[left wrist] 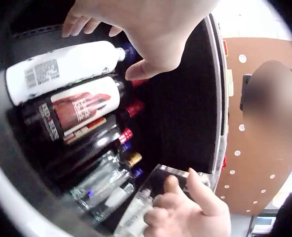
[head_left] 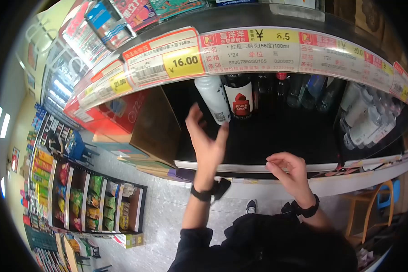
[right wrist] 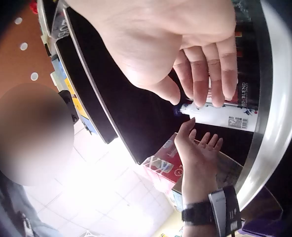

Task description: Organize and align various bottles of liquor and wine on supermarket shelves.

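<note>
My left hand (head_left: 207, 144) is at the front of the shelf with its fingers and thumb spread, nearest to a white bottle (head_left: 213, 102). The bottle stands leaning in the head view; its blue cap (left wrist: 129, 52) shows in the left wrist view close to the thumb. Beside it stands a dark bottle (head_left: 240, 100) with a white label and a red picture reading "Knock Knock". Lower and to the right, my right hand (head_left: 289, 172) hovers before the shelf edge with loosely bent fingers, holding nothing. Its palm and parted fingers (right wrist: 199, 79) show in the right wrist view.
Further dark bottles (head_left: 264, 93) and several clear bottles (head_left: 324, 93) line the shelf to the right. Plastic-wrapped bottles (head_left: 367, 120) sit at its right end. Cardboard boxes (head_left: 156, 129) flank the left side. A price-tag strip (head_left: 254, 52) runs overhead; a snack rack (head_left: 97, 199) stands left.
</note>
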### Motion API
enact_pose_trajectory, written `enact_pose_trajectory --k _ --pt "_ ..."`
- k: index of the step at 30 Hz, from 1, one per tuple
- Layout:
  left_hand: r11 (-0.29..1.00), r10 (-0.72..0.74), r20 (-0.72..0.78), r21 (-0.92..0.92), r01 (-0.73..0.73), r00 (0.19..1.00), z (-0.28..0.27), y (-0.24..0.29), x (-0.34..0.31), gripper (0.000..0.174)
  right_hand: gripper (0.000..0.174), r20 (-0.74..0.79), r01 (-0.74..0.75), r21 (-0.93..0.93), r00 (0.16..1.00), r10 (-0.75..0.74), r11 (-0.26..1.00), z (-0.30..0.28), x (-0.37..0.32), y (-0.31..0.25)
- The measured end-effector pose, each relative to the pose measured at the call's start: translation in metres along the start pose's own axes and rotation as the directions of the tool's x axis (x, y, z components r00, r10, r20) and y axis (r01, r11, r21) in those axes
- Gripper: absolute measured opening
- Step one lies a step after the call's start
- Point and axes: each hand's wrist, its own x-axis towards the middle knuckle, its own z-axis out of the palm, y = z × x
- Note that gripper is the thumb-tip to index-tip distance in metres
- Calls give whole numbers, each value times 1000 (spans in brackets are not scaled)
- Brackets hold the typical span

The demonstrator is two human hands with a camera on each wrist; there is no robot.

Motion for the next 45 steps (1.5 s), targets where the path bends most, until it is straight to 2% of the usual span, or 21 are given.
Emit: enact_pose_trajectory --k 3,5,7,9,13,19,21,22,23,25,27,31,35,37,38,39,40,41,43,44,45 --pt "1000 -14 57 28 13 998 8 -11 35 90 15 -10 -3 15 1000 4 1000 8 3 4" --pt "977 -64 172 -192 97 983 15 -19 50 88 15 -36 -17 16 999 18 1000 10 5 9" --pt "985 -51 210 -152 84 976 16 -18 60 87 16 -63 -39 17 997 40 999 10 4 11" --pt "987 -125 249 -69 146 960 14 -20 66 85 16 -65 -51 38 996 53 998 10 4 10" --pt "972 -164 292 -115 204 942 5 -14 71 79 16 -84 -53 72 995 60 996 19 7 10" --pt "958 -109 284 -225 177 953 -17 -12 48 73 16 -47 -21 -10 999 21 1000 32 15 4" --pt "942 -72 203 -307 133 977 -17 -20 39 76 16 -22 -54 16 998 54 998 35 17 7" --pt "966 3 167 -254 40 986 -12 -21 35 78 16 -21 -55 6 998 55 998 37 19 9" --pt "964 -6 161 -263 49 987 -8 -20 32 78 16 -19 -42 22 999 43 999 40 19 11" --pt "970 -191 111 -133 205 975 -3 -2 33 77 16 -1 -37 38 999 37 999 42 15 12" --pt "975 -144 64 -161 153 987 -1 -13 32 76 18 6 -70 16 998 70 997 44 14 11" --pt "964 -174 30 -201 176 984 2 -14 32 69 20 1 -77 8 997 77 997 43 12 5" --pt "853 -171 -30 -505 133 985 0 -7 22 56 26 30 -62 -13 998 63 998 36 9 3" --pt "747 -183 -39 -655 113 982 -3 7 13 56 30 39 -75 -20 996 76 997 32 3 5" --pt "681 -210 -20 -721 131 978 -7 9 9 67 35 18 -65 11 998 64 998 29 1 4" --pt "670 -235 -45 -731 128 971 -9 14 1 67 40 4 -51 40 999 51 998 24 -1 3" --pt "595 -274 -4 -786 166 962 -12 24 -7 66 51 33 -94 3 995 94 996 17 -4 0" --pt "515 -308 47 -831 208 950 -15 34 -16 66 51 36 -102 -4 994 102 995 11 -7 -3" --pt "398 -433 83 -876 273 898 -16 61 -33 69 59 -6 -49 71 999 50 996 1 -18 -6" --pt "350 -429 124 -890 291 895 -18 65 -41 71 68 11 -58 48 998 58 997 -8 -22 -6" --pt "303 -422 161 -902 307 892 -20 69 -49 74 68 9 -68 52 998 67 996 -14 -28 -5"
